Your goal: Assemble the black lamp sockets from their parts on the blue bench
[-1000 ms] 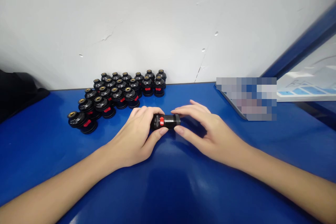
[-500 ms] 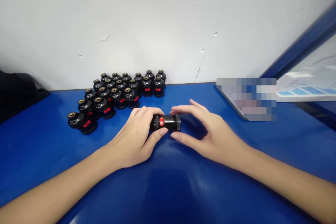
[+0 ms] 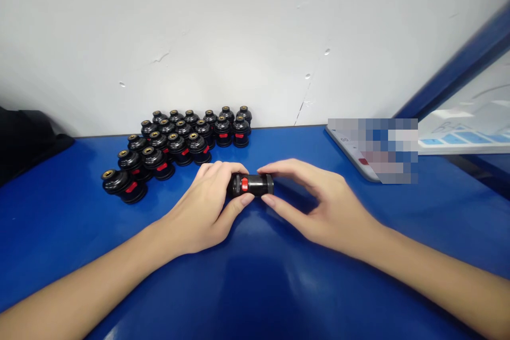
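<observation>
A black lamp holder (image 3: 258,185) with a red switch lies on its side, level above the blue table. My left hand (image 3: 213,202) wraps round its domed end, thumb along the near side; that end is partly hidden by the fingers. Against the ribbed ring at the opposite end, my right hand (image 3: 314,196) closes its thumb and fingertips from near and far sides. To the left stand several more black lamp holders (image 3: 179,149), upright in rough rows, with brass-coloured threaded tops and red switches.
The blue table (image 3: 255,287) meets a pale wall (image 3: 239,37) at the back. A grey device with a blurred-out face (image 3: 350,156) lies at the right, near a blue post (image 3: 454,66). Black fabric (image 3: 27,138) sits at the far left.
My right hand's thumb and fingers have closed onto the ring end of the lamp holder. Its outer fingers, spread before, have drawn in. My left hand keeps its hold.
</observation>
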### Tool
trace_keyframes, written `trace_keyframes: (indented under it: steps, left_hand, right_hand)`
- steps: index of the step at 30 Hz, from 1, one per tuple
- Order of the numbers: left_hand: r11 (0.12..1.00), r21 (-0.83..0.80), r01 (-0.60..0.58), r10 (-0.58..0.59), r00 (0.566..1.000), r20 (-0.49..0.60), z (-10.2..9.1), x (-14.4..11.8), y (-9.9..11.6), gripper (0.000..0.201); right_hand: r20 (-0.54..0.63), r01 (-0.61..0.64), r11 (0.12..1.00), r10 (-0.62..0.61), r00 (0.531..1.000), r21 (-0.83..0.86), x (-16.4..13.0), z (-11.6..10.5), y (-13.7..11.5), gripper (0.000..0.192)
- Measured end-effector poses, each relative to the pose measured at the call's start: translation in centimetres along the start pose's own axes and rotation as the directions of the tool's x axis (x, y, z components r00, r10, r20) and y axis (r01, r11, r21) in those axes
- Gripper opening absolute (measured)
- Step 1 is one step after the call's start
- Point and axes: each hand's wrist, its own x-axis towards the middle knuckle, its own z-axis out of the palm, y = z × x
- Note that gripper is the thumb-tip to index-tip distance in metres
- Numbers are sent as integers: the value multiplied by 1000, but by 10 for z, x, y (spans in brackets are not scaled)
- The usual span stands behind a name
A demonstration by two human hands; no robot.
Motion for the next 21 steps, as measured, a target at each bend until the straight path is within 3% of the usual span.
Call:
trace_keyframes:
  steps: [2, 7, 12, 17, 21]
  left_hand:
    - [1000, -7, 10, -10, 1000, 1, 0, 0, 0, 19]
    - [1000, -2, 16, -16, 1000, -4, 0, -1, 0, 21]
    - [1000, 0, 22, -22, 1000, -1, 0, 0, 1, 20]
    - [1000, 6, -1, 1, 1000, 6, 0, 1, 1, 18]
    - [1000, -3, 17, -17, 1000, 9, 0, 1, 1, 19]
  right_hand:
    - [0, 10, 1000, -10, 1000, -6, 0, 0, 0, 35]
    - [10, 6, 1000, -6, 1000, -29, 0, 0, 1, 23]
    - [8, -25, 1000, 25, 1000, 14, 0, 0, 1, 35]
    - [8, -37, 999, 37, 999, 24, -1, 0, 3, 22]
    - [15, -22, 997, 21, 1000, 68, -1, 0, 4, 42]
